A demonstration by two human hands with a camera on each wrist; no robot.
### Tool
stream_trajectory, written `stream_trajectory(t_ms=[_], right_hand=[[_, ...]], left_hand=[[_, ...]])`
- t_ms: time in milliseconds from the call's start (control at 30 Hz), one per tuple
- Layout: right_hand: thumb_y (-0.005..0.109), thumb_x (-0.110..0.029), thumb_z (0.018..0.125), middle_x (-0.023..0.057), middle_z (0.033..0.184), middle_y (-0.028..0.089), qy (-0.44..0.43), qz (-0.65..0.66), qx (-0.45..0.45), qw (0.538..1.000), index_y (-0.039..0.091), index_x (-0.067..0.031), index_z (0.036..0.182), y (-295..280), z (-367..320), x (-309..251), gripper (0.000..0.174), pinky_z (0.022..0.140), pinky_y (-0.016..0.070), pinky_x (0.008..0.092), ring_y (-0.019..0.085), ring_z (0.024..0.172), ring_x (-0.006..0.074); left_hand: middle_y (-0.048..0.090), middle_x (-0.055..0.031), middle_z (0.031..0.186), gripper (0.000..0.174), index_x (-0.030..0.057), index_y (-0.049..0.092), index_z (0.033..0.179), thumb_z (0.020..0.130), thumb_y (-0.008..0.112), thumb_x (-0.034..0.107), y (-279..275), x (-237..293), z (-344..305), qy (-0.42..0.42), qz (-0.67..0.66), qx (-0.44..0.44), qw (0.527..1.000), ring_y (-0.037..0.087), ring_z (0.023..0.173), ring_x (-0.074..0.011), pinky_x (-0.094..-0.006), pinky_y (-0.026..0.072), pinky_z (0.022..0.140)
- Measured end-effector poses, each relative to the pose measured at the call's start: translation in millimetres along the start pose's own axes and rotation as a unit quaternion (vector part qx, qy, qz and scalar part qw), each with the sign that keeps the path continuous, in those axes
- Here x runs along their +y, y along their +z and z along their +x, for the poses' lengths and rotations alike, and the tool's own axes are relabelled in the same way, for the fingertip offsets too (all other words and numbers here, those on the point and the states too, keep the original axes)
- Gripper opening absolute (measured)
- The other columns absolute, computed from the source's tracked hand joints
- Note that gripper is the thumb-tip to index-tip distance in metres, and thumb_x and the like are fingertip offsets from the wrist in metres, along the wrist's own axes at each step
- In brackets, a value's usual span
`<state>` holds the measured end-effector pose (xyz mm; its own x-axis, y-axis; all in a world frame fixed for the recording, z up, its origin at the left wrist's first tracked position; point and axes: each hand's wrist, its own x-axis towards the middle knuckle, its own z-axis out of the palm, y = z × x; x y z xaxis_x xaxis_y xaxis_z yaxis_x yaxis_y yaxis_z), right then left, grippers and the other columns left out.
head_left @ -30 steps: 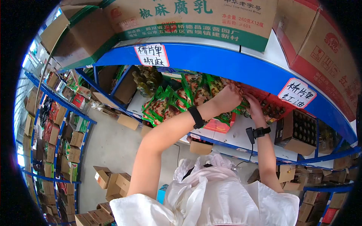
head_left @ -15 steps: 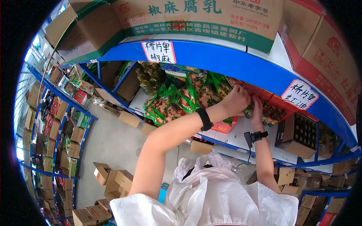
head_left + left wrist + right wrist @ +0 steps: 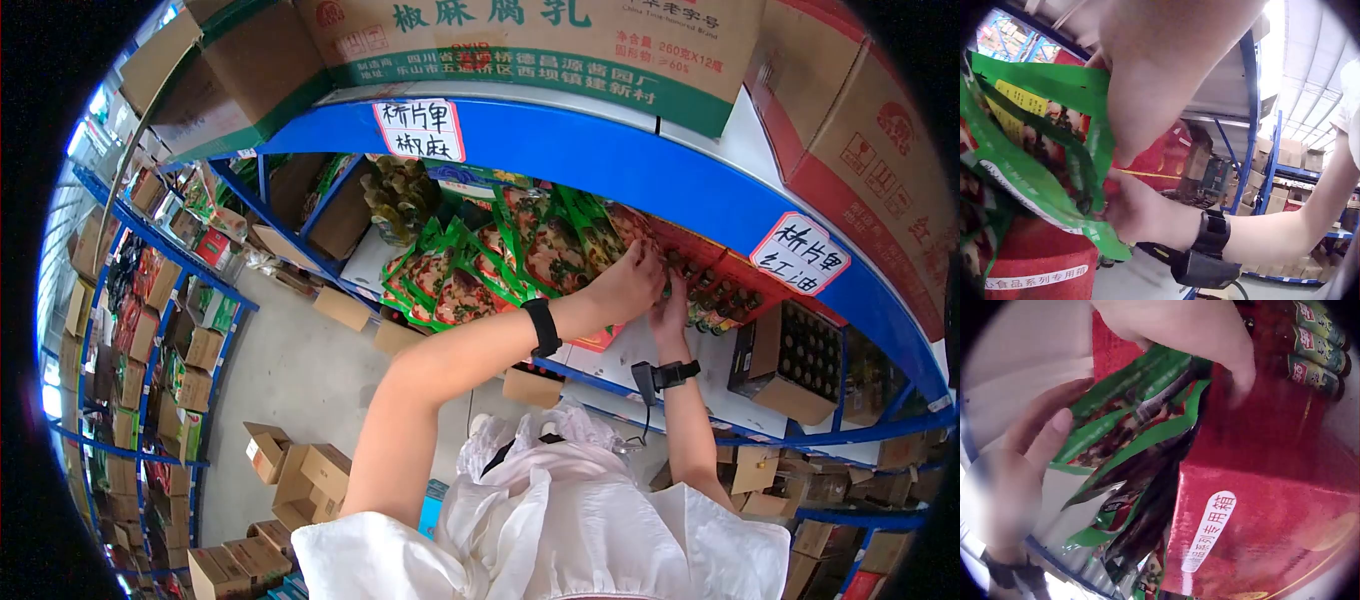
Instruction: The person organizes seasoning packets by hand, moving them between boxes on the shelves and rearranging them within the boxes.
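My left hand (image 3: pixel 622 290) reaches into the shelf beside my right hand (image 3: pixel 668 308), the two close together at the right end of a row of green food packets (image 3: pixel 462 292). In the right wrist view, my left thumb and fingers pinch the near edge of a green packet (image 3: pixel 1100 428) with a printed food picture. Over the packet's other end lies my right hand (image 3: pixel 1191 331), its thumb by a red carton (image 3: pixel 1266 494). The left wrist view shows my right hand (image 3: pixel 1141 209) gripping the packet's green edge. Some of its fingers are hidden behind the packet.
Small dark bottles (image 3: pixel 1316 375) stand beside the red carton. A blue shelf beam (image 3: pixel 600 150) with handwritten labels runs above the hands, large cartons (image 3: pixel 520 60) on top. An open box of bottles (image 3: pixel 790 350) sits at the right. Cardboard boxes (image 3: pixel 310 480) lie on the floor.
My right hand has come closer to the left and slightly lower. My left hand has shifted a little right and down, and more of the packets behind it shows. The head view has moved slightly.
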<state>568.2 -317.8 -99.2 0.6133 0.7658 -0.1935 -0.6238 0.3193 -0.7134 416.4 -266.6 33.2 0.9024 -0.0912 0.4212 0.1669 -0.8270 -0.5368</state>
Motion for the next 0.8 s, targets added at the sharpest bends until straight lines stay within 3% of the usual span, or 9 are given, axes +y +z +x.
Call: stream_trajectory(t_ms=[167,233,300,367,467,567,800], right_hand=[[0.053,-0.023,0.085,-0.0002,0.123,0.044,-0.018,-0.018,0.007,1.000,0.045,-0.0184,0.121,29,-10,1,0.038,0.091,0.0358,0.0347,0.038,0.116,0.0151],[0.054,-0.022,0.086,0.0008,0.116,0.049,-0.168,-0.256,0.000,0.952,0.047,-0.0145,0.117,16,4,19,0.033,0.088,0.0402,0.0337,0.046,0.108,0.0153],[0.054,-0.022,0.085,0.0007,0.113,0.052,-0.179,-0.288,0.008,0.941,0.048,-0.0137,0.116,12,12,24,0.032,0.085,0.0415,0.0326,0.049,0.104,0.0149],[0.055,-0.025,0.084,-0.0008,0.113,0.051,-0.058,-0.116,0.030,0.991,0.048,-0.0160,0.117,24,11,16,0.035,0.082,0.0395,0.0315,0.048,0.104,0.0141],[0.056,-0.030,0.083,-0.0018,0.109,0.054,-0.022,-0.092,0.048,0.994,0.050,-0.0170,0.115,46,-11,-6,0.036,0.076,0.0398,0.0315,0.052,0.097,0.0136],[0.059,-0.036,0.082,-0.0010,0.107,0.056,0.010,-0.052,0.027,0.998,0.053,-0.0154,0.110,37,-8,-10,0.036,0.080,0.0412,0.0341,0.053,0.098,0.0138],[0.059,-0.041,0.080,-0.0013,0.113,0.052,0.012,-0.082,0.060,0.995,0.050,-0.0190,0.116,23,-13,-14,0.044,0.080,0.0382,0.0383,0.050,0.102,0.0148]], left_hand=[[0.058,-0.0029,0.089,0.026,0.0105,0.062,0.094,0.073,0.052,0.021,6,-24,-6,-0.008,-0.039,-0.036,0.999,0.052,0.093,-0.0202,-0.0428,0.0392,0.087],[0.059,-0.0023,0.090,0.026,0.0115,0.062,0.094,0.072,0.054,0.023,16,-39,-10,-0.002,-0.041,-0.028,0.999,0.052,0.094,-0.0199,-0.0411,0.0386,0.088],[0.059,-0.0020,0.092,0.028,0.0121,0.062,0.095,0.072,0.055,0.027,24,-47,-12,-0.003,-0.041,-0.029,0.999,0.051,0.096,-0.0200,-0.0399,0.0380,0.089],[0.059,-0.0020,0.093,0.031,0.0124,0.062,0.096,0.073,0.057,0.031,26,-52,-10,-0.009,-0.040,-0.038,0.998,0.051,0.098,-0.0205,-0.0390,0.0374,0.090],[0.059,-0.0049,0.102,0.039,0.0116,0.061,0.101,0.074,0.058,0.040,19,-47,-6,-0.029,-0.029,-0.054,0.998,0.048,0.106,-0.0228,-0.0412,0.0361,0.092],[0.056,-0.0082,0.111,0.044,0.0105,0.060,0.104,0.076,0.057,0.044,12,-44,-6,-0.015,0.002,-0.046,0.999,0.044,0.115,-0.0258,-0.0450,0.0326,0.096],[0.057,-0.0116,0.108,0.046,0.0064,0.060,0.100,0.072,0.060,0.042,-3,-38,-4,-0.012,-0.048,-0.012,0.999,0.047,0.111,-0.0279,-0.0479,0.0346,0.094]])
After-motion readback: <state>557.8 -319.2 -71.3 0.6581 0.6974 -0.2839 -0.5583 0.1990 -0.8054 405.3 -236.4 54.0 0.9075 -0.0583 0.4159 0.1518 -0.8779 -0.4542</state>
